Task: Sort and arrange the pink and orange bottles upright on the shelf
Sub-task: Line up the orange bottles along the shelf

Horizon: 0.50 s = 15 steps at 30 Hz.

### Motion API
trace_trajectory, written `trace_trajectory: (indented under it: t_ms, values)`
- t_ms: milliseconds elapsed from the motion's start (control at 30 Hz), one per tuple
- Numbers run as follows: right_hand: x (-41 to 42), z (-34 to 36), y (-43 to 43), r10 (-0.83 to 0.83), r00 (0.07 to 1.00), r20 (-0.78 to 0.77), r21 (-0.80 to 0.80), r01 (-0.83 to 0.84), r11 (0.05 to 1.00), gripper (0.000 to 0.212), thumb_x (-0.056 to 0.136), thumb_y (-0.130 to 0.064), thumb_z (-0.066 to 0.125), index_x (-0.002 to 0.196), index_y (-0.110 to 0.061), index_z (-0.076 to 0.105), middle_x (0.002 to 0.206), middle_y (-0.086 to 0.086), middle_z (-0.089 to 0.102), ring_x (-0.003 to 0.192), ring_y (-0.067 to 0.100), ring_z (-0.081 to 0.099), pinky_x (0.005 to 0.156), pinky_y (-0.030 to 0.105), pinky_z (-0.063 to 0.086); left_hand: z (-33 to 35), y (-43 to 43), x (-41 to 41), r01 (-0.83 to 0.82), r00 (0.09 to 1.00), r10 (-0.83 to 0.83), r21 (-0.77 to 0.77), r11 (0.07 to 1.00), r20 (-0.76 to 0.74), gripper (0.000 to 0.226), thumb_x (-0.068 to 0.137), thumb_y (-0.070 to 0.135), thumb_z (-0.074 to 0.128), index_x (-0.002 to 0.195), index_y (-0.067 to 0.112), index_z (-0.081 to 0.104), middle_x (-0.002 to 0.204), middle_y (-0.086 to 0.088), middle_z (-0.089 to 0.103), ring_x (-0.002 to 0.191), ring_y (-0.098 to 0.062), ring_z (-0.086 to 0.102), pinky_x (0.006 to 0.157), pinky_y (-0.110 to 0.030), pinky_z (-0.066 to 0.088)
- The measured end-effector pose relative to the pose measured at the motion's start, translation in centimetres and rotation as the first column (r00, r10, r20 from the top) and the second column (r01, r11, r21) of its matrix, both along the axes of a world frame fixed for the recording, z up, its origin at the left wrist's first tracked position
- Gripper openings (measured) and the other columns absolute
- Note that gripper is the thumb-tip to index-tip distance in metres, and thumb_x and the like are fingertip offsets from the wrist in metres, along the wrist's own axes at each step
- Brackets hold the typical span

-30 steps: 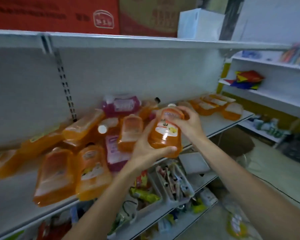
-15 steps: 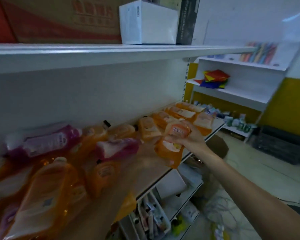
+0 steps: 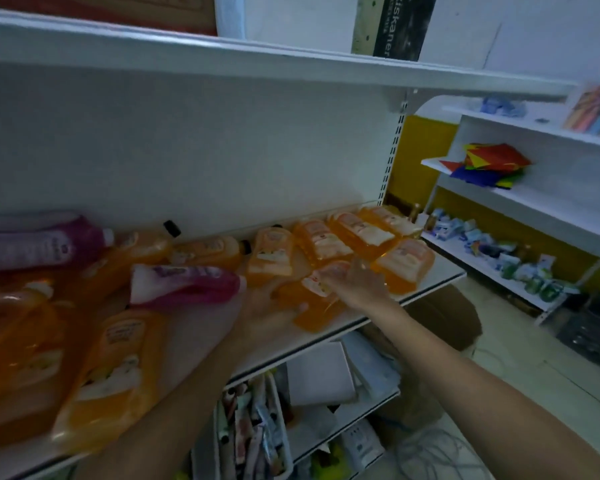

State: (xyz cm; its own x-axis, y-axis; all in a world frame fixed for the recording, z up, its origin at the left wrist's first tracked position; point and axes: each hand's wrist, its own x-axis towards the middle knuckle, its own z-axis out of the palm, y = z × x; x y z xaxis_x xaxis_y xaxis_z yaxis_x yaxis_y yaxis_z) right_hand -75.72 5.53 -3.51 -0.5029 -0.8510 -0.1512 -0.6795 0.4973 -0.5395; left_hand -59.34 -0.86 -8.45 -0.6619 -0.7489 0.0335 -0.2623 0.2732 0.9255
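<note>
My two hands hold one orange bottle (image 3: 314, 318) low over the white shelf (image 3: 442, 271), near its front edge. My left hand (image 3: 264, 313) grips its lower end with the thumb across it. My right hand (image 3: 359, 284) covers its upper, labelled end. Several orange bottles (image 3: 343, 233) lie flat in a row just behind and to the right. A pink bottle (image 3: 187, 282) lies on its side left of my left hand, and another pink bottle (image 3: 39, 244) lies at the far left. More orange bottles (image 3: 108, 368) lie heaped at the front left.
An upper shelf (image 3: 291, 71) with boxes overhangs the work shelf. Lower shelves (image 3: 326, 382) hold packets and white boxes. A second white shelf unit (image 3: 520, 199) with coloured items stands at the right, and a cardboard box (image 3: 444, 317) sits on the floor.
Both hands carried the orange bottle from mid-air in front of the heap to the right part of the shelf and lowered it beside the orange row. My view swung right.
</note>
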Motion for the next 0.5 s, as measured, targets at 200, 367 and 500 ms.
trace_trajectory:
  t_ms: [200, 367, 500]
  values:
    - [0.0, 0.8, -1.0, 0.132, 0.867, -0.481, 0.015, -0.142, 0.990, 0.062, 0.087, -0.059, 0.047, 0.130, -0.014, 0.048, 0.143, 0.020, 0.034, 0.132, 0.040, 0.025, 0.100, 0.047, 0.034, 0.6, 2.4, 1.0, -0.305, 0.937, 0.343, -0.322, 0.896, 0.067, 0.030, 0.097, 0.004, 0.039, 0.095, 0.009, 0.069, 0.096, -0.004, 0.066, 0.093, -0.022, 0.062, 0.064, -0.019, 0.050]
    - [3.6, -0.3, -3.1, 0.305, 0.768, -0.564, -0.248, -0.510, 0.824, 0.039, 0.089, -0.026, 0.052, 0.126, -0.012, 0.050, 0.136, 0.014, 0.042, 0.128, 0.036, 0.033, 0.102, 0.045, 0.030, 2.4, 4.0, 5.1, -0.437, 0.859, 0.508, -0.440, 0.784, 0.052, 0.036, 0.082, 0.013, 0.066, 0.117, 0.013, 0.060, 0.117, -0.001, 0.060, 0.108, -0.015, 0.055, 0.078, -0.009, 0.029]
    - [9.7, -0.9, -4.5, 0.472, 0.730, -0.494, -0.360, -0.666, 0.653, 0.042, 0.083, -0.025, 0.055, 0.121, -0.008, 0.057, 0.126, 0.015, 0.051, 0.121, 0.037, 0.043, 0.099, 0.047, 0.035, 4.2, 5.9, 10.6, -0.462, 0.805, 0.593, -0.598, 0.655, 0.027, 0.033, 0.072, 0.018, 0.062, 0.103, 0.008, 0.068, 0.103, -0.009, 0.069, 0.094, -0.021, 0.064, 0.077, -0.010, 0.034]
